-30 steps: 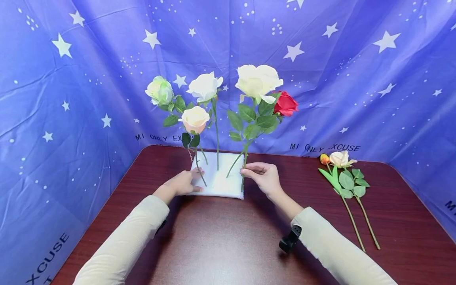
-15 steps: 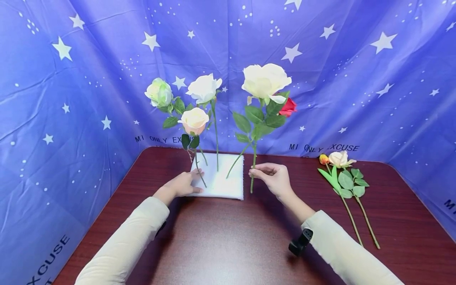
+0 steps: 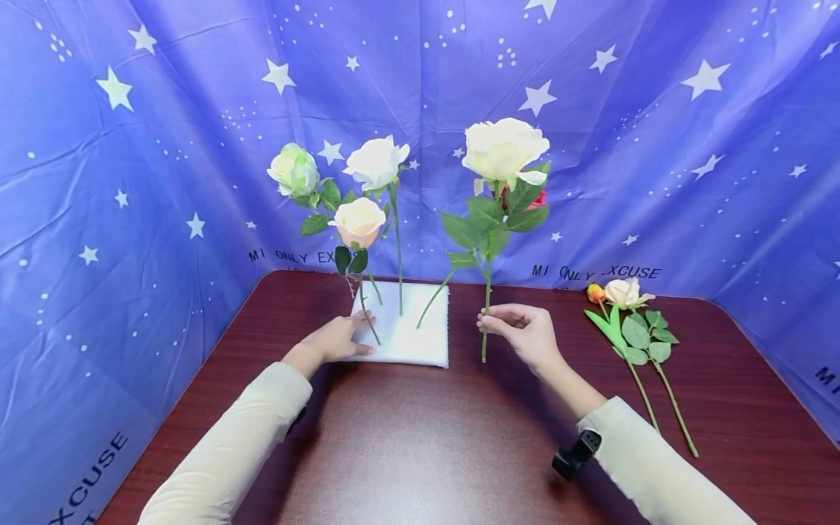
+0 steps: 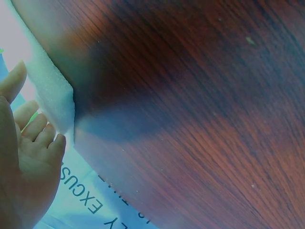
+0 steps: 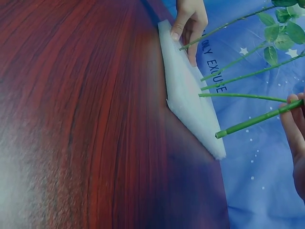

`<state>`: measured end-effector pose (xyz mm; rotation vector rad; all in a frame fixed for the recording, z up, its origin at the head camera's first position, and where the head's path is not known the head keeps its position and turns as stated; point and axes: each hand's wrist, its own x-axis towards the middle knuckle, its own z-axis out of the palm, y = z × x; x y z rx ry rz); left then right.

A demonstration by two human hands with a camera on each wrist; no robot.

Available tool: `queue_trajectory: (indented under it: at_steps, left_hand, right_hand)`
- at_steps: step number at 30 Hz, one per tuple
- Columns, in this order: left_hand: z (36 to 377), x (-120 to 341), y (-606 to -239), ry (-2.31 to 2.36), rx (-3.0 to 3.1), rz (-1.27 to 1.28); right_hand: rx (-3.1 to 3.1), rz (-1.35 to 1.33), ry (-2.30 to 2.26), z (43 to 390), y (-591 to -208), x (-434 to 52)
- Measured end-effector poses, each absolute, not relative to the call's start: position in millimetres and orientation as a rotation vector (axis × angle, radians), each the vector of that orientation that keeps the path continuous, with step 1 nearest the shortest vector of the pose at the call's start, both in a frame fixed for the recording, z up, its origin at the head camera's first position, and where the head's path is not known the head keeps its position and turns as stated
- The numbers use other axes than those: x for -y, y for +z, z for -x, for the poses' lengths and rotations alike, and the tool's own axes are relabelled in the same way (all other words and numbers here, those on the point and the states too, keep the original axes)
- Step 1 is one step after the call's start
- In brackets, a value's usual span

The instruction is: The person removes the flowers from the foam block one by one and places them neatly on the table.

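Observation:
My right hand [image 3: 525, 339] pinches the green stem of a large cream-white rose [image 3: 505, 153], held upright just right of the white foam block [image 3: 420, 343]. The stem's cut lower end [image 5: 224, 134] shows in the right wrist view, apart from the foam in the head view. My left hand [image 3: 333, 339] rests on the block's left side, its fingers and thumb spread on top. Standing in the foam are a pale green rose [image 3: 293, 170], a white rose [image 3: 376, 162], a peach rose [image 3: 358, 222] and a leaning red rose [image 3: 539, 200], mostly hidden behind the held one.
On the table's right side lie an orange tulip [image 3: 596, 293] and a cream rose [image 3: 626, 292], stems towards me. A dark wood table [image 3: 394, 445] carries everything. A blue star-patterned curtain [image 3: 197, 131] closes in the back and sides.
My right hand has moved the cream-white rose rightward, from beside the foam's right edge to farther from it. It now covers more of the red rose. My left hand has stayed in place.

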<state>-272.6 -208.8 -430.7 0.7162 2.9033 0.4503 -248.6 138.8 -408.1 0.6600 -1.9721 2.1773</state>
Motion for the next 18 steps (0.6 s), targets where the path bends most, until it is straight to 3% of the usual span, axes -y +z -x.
queue_trajectory:
  at_steps: [18]
  left_hand:
    - [272, 208, -429, 0.462, -2.892, -0.704]
  right_hand:
    - [2.007, -0.676, 2.215, 229, -402, -163]
